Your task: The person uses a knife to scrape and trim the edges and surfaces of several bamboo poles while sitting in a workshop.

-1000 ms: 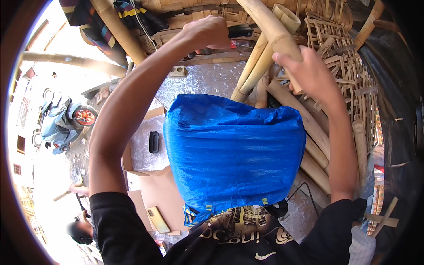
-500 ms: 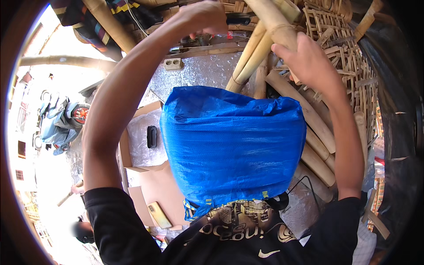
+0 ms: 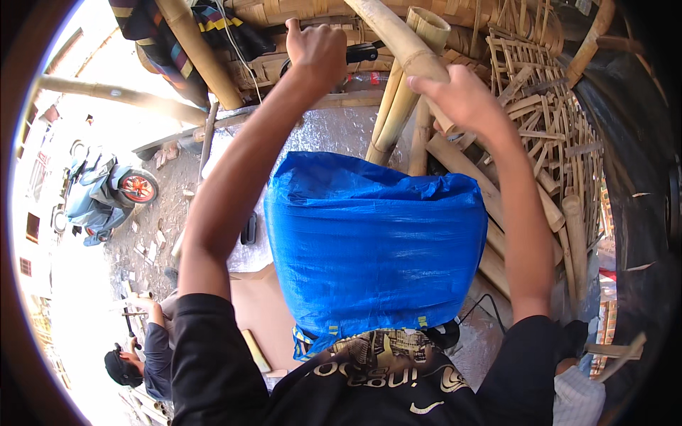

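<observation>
My left hand [image 3: 317, 55] is raised at the top centre, closed in a fist. From its right side sticks the black handle of a tool [image 3: 364, 53]; the rest of that tool is mostly hidden. My right hand [image 3: 465, 103] grips the lower part of a thick bamboo pole [image 3: 401, 44], which slants up to the left. Just behind this pole stands a support of bamboo poles [image 3: 392, 117], leaning upright with a cut open top. Over my lap lies a blue tarp sheet [image 3: 376, 241], below both hands.
Bamboo lengths [image 3: 472, 170] lie to the right, beside a woven bamboo lattice [image 3: 547, 106]. At left are a parked motorbike [image 3: 106, 192] and a person [image 3: 145, 362] holding something dark. Cardboard [image 3: 249, 302] and a black case [image 3: 249, 228] lie left of the tarp.
My left hand has come down and slightly left with the black-handled tool. The pole and my right hand sit lower and further left. The view has shifted, showing more of the person at left.
</observation>
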A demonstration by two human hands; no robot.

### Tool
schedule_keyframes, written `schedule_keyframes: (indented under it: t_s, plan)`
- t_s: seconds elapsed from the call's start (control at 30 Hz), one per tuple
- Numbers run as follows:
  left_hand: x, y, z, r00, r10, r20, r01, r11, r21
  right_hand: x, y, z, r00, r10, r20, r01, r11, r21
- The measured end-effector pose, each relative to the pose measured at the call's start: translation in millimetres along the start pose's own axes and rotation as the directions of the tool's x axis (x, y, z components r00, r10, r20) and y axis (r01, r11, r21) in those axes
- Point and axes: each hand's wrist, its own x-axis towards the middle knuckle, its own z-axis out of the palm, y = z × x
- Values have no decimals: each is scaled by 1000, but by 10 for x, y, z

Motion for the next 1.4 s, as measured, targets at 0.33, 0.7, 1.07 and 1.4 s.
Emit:
schedule_keyframes:
  t_s: [0.33,0.7,1.07,1.4]
  plan:
    - [-126,511,1376,117,-880,-461,311,473,-824,-12,40,343,991,104,-86,-60,910,411]
    - [267,1418,1319,732,-608,307,-681,-665,307,-17,253,359,975,211,-74,-132,812,568]
    - [354,1243,1187,716,-656,239,-684,-727,54,-205,254,39,973,162,-164,-34,805,592]
    - [541,636,688,660,-750,46,-749,-661,-46,-323,0,-15,992,101,-74,-46,844,534]
